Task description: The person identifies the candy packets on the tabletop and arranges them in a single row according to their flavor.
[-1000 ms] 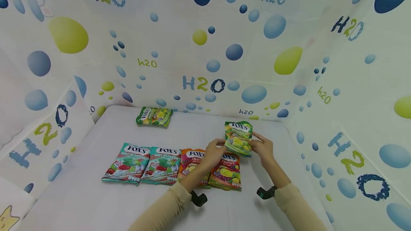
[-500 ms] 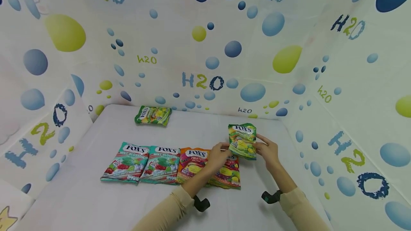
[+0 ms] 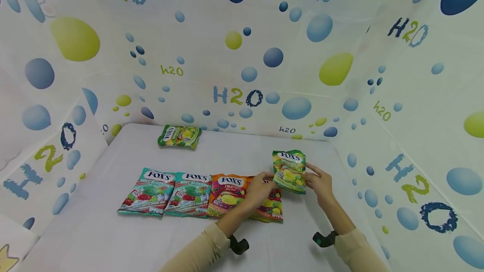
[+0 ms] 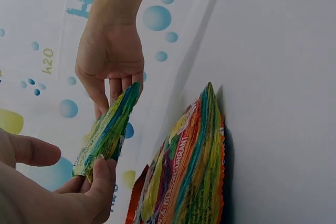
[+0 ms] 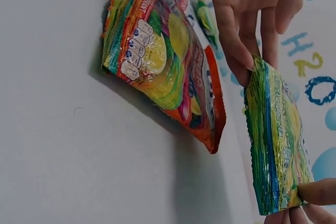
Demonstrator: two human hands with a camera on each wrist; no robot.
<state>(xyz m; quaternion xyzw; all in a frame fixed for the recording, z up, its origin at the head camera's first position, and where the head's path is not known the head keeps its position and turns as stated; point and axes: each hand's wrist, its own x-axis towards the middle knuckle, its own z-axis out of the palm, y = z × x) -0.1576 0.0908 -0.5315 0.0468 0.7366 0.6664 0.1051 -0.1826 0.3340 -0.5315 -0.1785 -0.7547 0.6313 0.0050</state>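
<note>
A green Fox's candy bag (image 3: 289, 171) is held upright and slightly tilted above the right end of a row of bags. My right hand (image 3: 319, 184) grips its right edge, the thumb on the printed front and the fingers behind, as the right wrist view shows. At the opposite edge, the fingers of my left hand (image 3: 260, 190) hold the lower corner; the left thumb (image 4: 39, 151) stands away from the bag. Beneath the left hand lies an orange Fox's fruits bag (image 3: 274, 209), partly covered by that hand and wrist.
Left of it lie another orange fruits bag (image 3: 228, 192) and two teal mint bags, one (image 3: 190, 194) beside the other (image 3: 149, 192). A second green bag (image 3: 179, 137) lies sideways at the back left. Printed white sheets wall in the white table (image 3: 113, 242) at the back and sides.
Both hands have moved right and a little toward the person, carrying the green candy bag with them. The bags on the table stay where they were.
</note>
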